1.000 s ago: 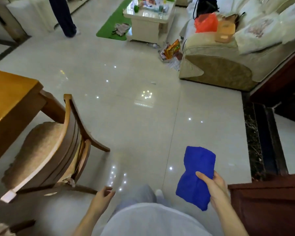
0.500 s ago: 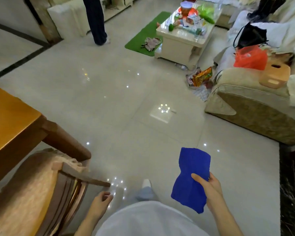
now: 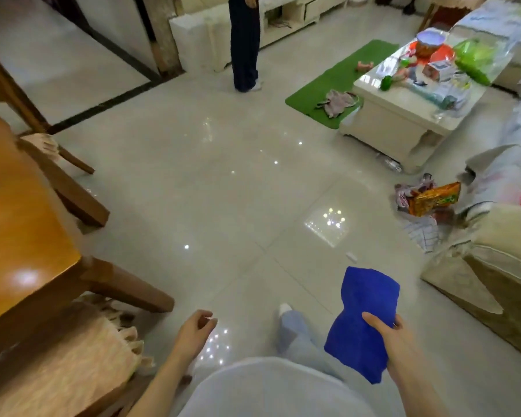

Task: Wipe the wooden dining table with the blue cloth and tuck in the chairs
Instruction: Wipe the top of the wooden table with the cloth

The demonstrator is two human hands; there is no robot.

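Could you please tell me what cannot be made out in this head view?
- Wooden table: mostly cut off by the left edge.
- Standing person: the top edge leaves only legs.
- Coffee table items: too small to identify.
- Blue cloth: right hand covers part.

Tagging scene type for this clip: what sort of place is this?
Most likely a home's open living and dining room: a wooden dining table with cushioned chairs on the left, a sofa and a cluttered coffee table on the right, glossy tile floor between.
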